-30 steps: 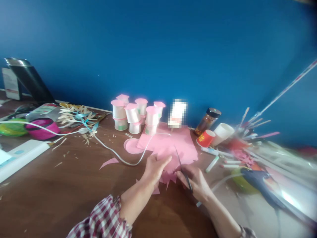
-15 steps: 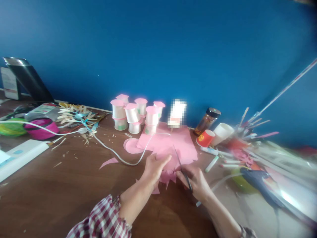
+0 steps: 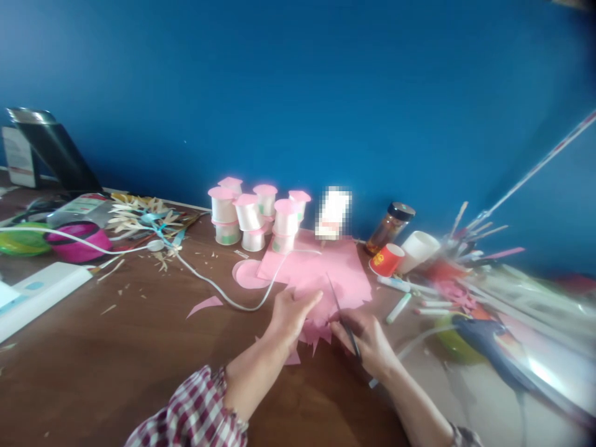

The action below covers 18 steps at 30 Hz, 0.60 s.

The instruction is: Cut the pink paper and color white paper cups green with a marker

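Pink paper [image 3: 320, 313] is pinched in the left hand [image 3: 287, 320], its thumb stretched flat along the top while the other fingers are mostly hidden beneath. Curled around the dark handle of the scissors [image 3: 354, 345], the right hand [image 3: 370, 344] sits just beside it, the two hands apart, with the blade pointing away past the paper's right side. Both are low over the desk [image 3: 186, 379], in front of stacked pink sheets [image 3: 342, 257].
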### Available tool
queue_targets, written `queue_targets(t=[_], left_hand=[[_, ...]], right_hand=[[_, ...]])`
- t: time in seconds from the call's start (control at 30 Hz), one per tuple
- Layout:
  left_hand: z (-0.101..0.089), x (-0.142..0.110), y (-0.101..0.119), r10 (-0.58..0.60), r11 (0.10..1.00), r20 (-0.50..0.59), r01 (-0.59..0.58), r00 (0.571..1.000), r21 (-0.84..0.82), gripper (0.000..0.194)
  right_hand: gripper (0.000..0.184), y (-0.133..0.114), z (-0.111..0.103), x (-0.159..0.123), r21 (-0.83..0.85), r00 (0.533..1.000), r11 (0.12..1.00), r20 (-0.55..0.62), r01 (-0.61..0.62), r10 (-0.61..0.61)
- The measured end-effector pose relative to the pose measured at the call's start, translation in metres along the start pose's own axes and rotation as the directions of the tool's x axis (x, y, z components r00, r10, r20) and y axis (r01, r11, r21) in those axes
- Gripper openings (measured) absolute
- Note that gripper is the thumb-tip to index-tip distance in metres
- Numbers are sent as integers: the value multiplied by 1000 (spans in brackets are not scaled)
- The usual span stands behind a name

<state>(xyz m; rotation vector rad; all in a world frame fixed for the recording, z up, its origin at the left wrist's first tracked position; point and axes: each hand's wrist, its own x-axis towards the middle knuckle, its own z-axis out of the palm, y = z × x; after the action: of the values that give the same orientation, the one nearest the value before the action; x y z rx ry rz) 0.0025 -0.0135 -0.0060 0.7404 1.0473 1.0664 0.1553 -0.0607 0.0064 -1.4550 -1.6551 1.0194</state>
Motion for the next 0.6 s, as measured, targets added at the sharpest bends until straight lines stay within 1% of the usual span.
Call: queue_targets(t=[0.17,0.4,0.6], left_hand=[[-1,1,-3,-3,1000,31,3,1000,1,36],[0,0,-1,-15,1000,17,15,1000,6,39],[-2,3,-4,-6,1000,14,6,1000,17,38]], right_hand=[[30,2,0,0,18,1000,1000,2,-1,1],[31,4,-1,0,2,1000,1000,4,4,-4],[33,2,-1,0,-18,1000,1000,8,7,-7]])
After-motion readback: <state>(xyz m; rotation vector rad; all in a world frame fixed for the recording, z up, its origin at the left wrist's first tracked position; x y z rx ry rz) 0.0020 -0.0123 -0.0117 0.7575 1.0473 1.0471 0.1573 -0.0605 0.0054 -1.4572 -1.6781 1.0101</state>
